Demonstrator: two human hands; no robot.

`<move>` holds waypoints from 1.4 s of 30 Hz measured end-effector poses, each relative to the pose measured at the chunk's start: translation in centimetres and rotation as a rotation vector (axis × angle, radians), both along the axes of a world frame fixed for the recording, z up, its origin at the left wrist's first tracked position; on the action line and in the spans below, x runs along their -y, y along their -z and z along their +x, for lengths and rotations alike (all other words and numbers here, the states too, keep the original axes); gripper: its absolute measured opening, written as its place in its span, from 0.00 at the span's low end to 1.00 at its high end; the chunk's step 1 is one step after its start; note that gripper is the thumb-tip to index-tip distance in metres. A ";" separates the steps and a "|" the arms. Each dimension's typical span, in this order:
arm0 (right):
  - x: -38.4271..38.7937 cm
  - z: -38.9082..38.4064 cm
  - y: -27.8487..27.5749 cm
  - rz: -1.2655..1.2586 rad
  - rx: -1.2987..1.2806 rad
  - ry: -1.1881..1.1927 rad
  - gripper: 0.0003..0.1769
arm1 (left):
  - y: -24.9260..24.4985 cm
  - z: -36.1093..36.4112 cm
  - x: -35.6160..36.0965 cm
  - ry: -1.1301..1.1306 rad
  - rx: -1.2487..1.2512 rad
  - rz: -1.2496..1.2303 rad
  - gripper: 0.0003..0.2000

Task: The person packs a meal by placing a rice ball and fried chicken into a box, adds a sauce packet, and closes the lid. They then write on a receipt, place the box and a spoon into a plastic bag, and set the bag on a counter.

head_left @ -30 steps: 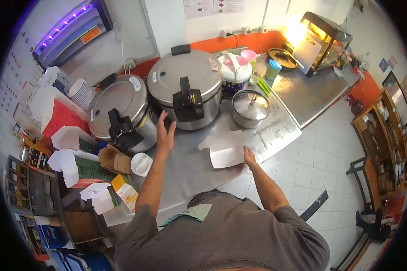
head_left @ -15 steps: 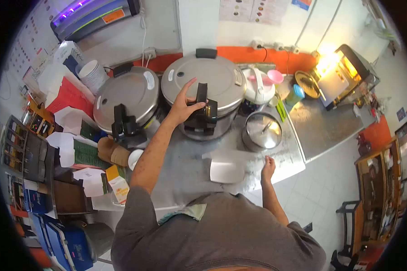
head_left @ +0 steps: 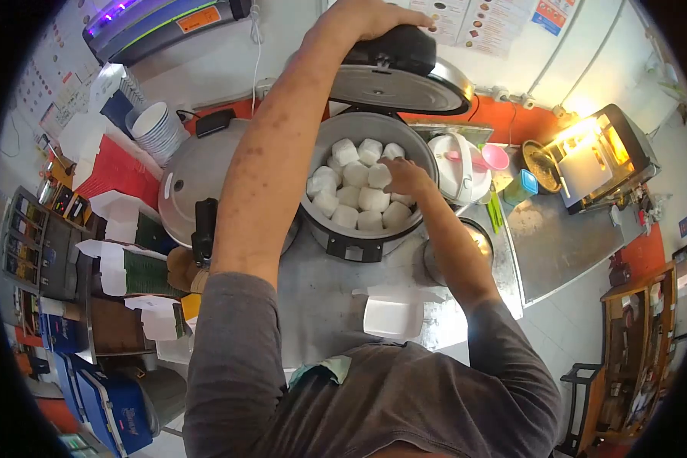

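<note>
A large grey rice cooker (head_left: 427, 149) stands uncovered in front of me, filled with several white rounded bundles (head_left: 373, 199) that look like wrapped rice portions. Its heavy lid (head_left: 404, 88) is tilted up at the back. My left hand (head_left: 362, 19) holds the lid at its black front handle, thumb pointing right; its other fingers are partly hidden. Inside the pot, my right hand (head_left: 410, 177) has its fingers curled against a white bundle (head_left: 378, 176) on the right side. Near me on the steel counter lies an opened white paper box (head_left: 393, 316).
Left of the pot is a second, closed cooker (head_left: 187, 179), with stacked paper cups (head_left: 156, 126) and folded boxes (head_left: 118, 172) beyond. On the right are a small steel pot (head_left: 435, 263), a white lidded container (head_left: 454, 183) and a lit toaster oven (head_left: 607, 156).
The cooker's lid has swung up and back with my left hand on it, exposing the white bundles. My right hand has moved from the counter's front edge into the pot.
</note>
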State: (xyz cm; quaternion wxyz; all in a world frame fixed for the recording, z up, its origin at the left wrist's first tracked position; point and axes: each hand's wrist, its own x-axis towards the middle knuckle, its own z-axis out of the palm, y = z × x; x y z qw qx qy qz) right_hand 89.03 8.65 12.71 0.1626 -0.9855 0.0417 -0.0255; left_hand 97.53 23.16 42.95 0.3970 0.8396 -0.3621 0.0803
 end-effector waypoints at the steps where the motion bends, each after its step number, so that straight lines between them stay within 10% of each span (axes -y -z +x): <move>1: -0.9 1.4 0.0 -0.104 -0.191 0.106 0.29 | -0.2 0.3 0.0 -0.006 -0.006 0.002 0.43; 13: 3.0 2.5 4.7 -0.097 -0.128 -0.114 0.28 | 2.2 -0.9 -1.4 0.043 0.050 -0.001 0.41; 15: 2.1 -2.5 0.9 0.744 0.148 0.062 0.27 | 6.0 -1.6 -2.4 0.045 0.129 -0.012 0.39; 21: -2.6 -25.9 3.1 2.042 0.253 0.109 0.23 | 21.8 -12.5 -7.3 0.065 0.338 -0.198 0.30; 24: -5.2 -36.4 8.3 2.046 0.073 0.589 0.23 | 29.1 -16.2 -9.3 -0.083 0.401 0.038 0.31; 28: -7.8 -45.9 10.7 1.668 -0.041 1.086 0.20 | 37.5 -18.2 -11.3 -0.170 0.322 -0.462 0.35; 30: -7.6 -48.7 11.1 1.553 0.021 1.029 0.22 | 48.4 -21.0 -13.2 -0.246 0.070 -0.717 0.39; 35: -3.6 -50.3 9.0 1.410 0.028 0.967 0.25 | 57.4 -29.5 -11.1 -0.551 -0.649 -0.008 0.40; 38: -0.6 -53.0 10.5 1.344 0.112 0.774 0.25 | 62.4 -28.7 -9.0 -0.388 -0.688 0.538 0.34; 42: 3.4 -59.0 9.5 1.604 0.103 0.638 0.23 | 64.5 -34.3 -4.4 -0.392 -0.586 0.466 0.25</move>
